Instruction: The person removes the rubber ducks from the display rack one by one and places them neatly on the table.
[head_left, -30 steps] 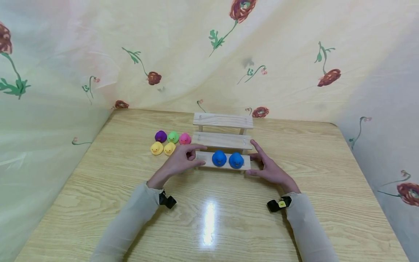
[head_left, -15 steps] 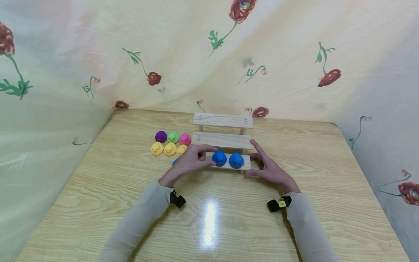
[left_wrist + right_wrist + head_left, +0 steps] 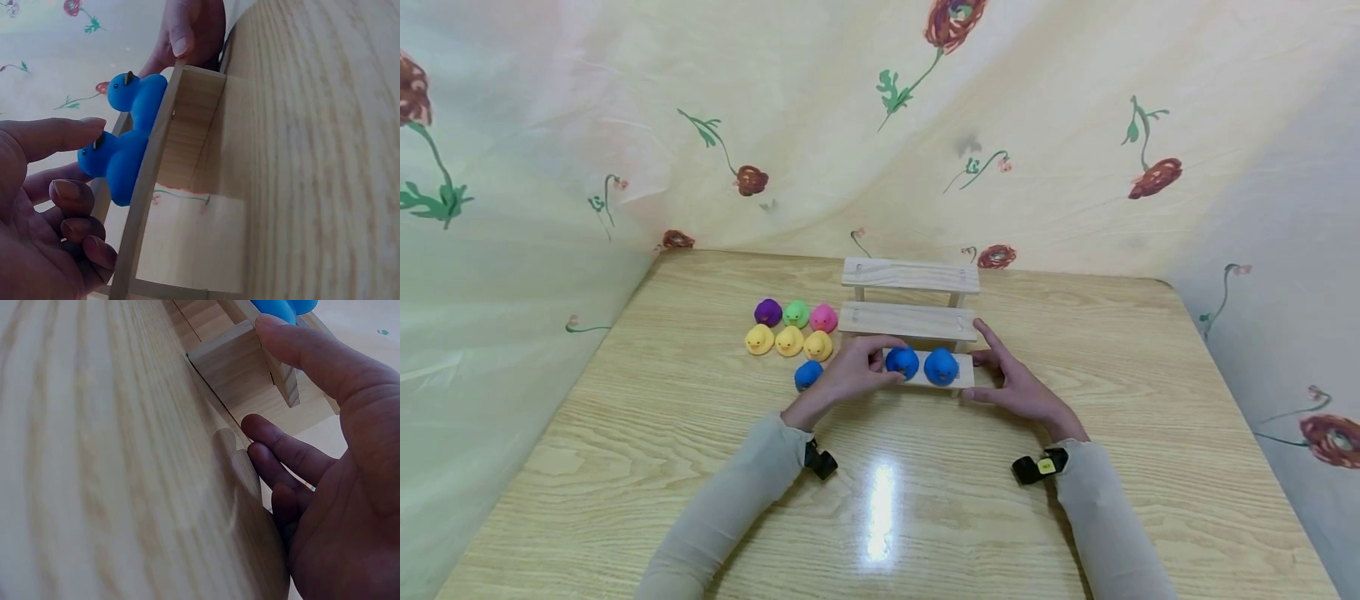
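A small wooden three-step rack (image 3: 910, 321) stands on the table, with two blue toy ducks side by side on its lowest step. My left hand (image 3: 852, 368) is at that step's left end, thumb and index finger pinching the left blue duck (image 3: 902, 364). In the left wrist view the thumb lies on this duck's head, and its base sits on the step. Beside it is the right blue duck (image 3: 941, 367), untouched. My right hand (image 3: 1018, 387) rests at the rack's right end, fingers spread, its thumb (image 3: 300, 344) touching the lowest step's edge.
Left of the rack stand a purple duck (image 3: 768, 312), a green duck (image 3: 796, 314), a pink duck (image 3: 823, 317) and a row of yellow ducks (image 3: 789, 341). Another blue duck (image 3: 808, 375) is near my left wrist. A flowered cloth (image 3: 820, 150) hangs behind the table.
My left hand has moved right along the lowest step to the left blue duck and now pinches it. The blue duck on the table has come into view. My right hand stays still.
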A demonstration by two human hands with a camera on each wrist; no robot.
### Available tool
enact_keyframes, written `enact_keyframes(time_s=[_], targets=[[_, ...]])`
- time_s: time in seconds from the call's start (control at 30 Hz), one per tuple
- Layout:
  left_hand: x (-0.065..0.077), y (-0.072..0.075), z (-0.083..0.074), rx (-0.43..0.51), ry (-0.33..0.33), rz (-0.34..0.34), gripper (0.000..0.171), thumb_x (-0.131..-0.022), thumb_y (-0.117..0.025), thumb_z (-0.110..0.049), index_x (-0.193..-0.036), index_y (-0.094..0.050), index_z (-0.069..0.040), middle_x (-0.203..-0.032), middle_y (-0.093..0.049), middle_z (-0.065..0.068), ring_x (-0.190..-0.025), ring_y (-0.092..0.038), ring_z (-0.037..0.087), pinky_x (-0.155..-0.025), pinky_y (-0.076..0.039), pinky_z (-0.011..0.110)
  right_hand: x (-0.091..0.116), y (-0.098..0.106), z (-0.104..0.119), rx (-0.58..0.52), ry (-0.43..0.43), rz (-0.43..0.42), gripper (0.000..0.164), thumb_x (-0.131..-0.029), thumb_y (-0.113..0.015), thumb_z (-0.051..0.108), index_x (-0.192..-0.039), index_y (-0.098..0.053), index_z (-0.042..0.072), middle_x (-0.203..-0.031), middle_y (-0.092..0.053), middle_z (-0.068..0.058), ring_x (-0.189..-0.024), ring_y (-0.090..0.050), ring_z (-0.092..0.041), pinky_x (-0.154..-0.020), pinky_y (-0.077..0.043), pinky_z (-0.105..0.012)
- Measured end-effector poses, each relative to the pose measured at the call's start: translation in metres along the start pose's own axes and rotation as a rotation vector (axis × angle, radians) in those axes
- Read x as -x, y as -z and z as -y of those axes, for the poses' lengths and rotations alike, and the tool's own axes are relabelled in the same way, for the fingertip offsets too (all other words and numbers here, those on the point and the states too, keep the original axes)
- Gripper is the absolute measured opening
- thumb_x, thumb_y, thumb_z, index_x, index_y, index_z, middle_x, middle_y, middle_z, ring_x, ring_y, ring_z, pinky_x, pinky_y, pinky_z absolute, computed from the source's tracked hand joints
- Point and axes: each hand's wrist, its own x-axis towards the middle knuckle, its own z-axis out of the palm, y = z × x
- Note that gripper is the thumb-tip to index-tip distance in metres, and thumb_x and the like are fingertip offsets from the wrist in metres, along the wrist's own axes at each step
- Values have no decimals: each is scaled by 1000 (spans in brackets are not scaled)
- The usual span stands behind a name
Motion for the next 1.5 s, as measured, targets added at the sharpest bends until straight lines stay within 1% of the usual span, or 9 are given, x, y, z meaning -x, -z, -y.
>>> enact_keyframes(time_s=[0.1,0.2,0.3,0.53,0.6,0.83,1.1,1.33,1.5], targets=[[-1,-1,1,-1,9,-13,37,-87,-78,-11,-121,-69,-3,-62,-40,-3,-56,-40,9,-56,-32,19,-1,0,0,0,-2,3,109,-88,-78,18,-159,0,44,-142,-53,-22,-135,-46,-38,-114,-30,-49],[-1,-2,3,-7,13,-21,37,-87,-78,-13,-121,-69,-3,-62,-40,-2,-56,-40,9,-56,-32,19,-2,1,0,-2,-2,2,109,-88,-78,17,-159,0,44,-142,-52,-23,-136,-46,-39,-113,-28,-56],[-2,-3,3,-3,16,-26,36,-87,-78,-13,-121,-69,-4,-62,-41,-1,-56,-40,11,-56,-32,19,-2,2,0,3,-5,1,109,-88,-78,18,-159,0,44,-142,-53,-23,-135,-47,-39,-112,-30,-52],[-3,-4,3,-3,10,-34,35,-86,-78,-12,-119,-70,-3,-61,-40,-1,-56,-40,11,-56,-31,19,-2,2,0,21,-12,-1,107,-88,-77,19,-159,0,44,-142,-52,-23,-137,-45,-38,-110,-32,-36],[-2,-4,4,-5,-1,-37,35,-86,-78,-12,-119,-70,-2,-61,-40,-2,-56,-40,10,-56,-31,19,-1,1,-1,20,-13,-5,108,-88,-77,19,-159,-1,44,-142,-52,-23,-137,-45,-38,-110,-31,-38],[-1,-5,6,-4,-30,-36,35,-87,-77,-11,-120,-70,-2,-61,-39,-3,-55,-39,8,-56,-31,18,-1,0,-2,1,-13,-4,108,-88,-77,18,-159,0,45,-144,-50,-25,-138,-43,-42,-113,-27,-57],[4,0,2,7,-31,-25,36,-88,-76,-11,-122,-69,-3,-61,-39,-4,-56,-39,8,-57,-32,19,-2,-2,-2,8,-20,-8,108,-88,-78,19,-159,0,45,-144,-50,-25,-138,-43,-40,-112,-28,-52],[11,7,3,25,-86,-49,35,-87,-76,-9,-121,-70,-2,-62,-39,-5,-57,-38,7,-57,-33,18,-2,-3,-5,4,-12,-11,108,-88,-78,19,-159,0,45,-143,-50,-25,-138,-44,-41,-113,-27,-57],[18,14,2,38,-85,-69,34,-86,-77,-8,-119,-71,-2,-61,-38,-5,-57,-38,8,-58,-32,19,-2,-4,-7,4,-5,-14,109,-88,-78,18,-159,0,45,-143,-51,-24,-137,-45,-41,-113,-28,-58]])
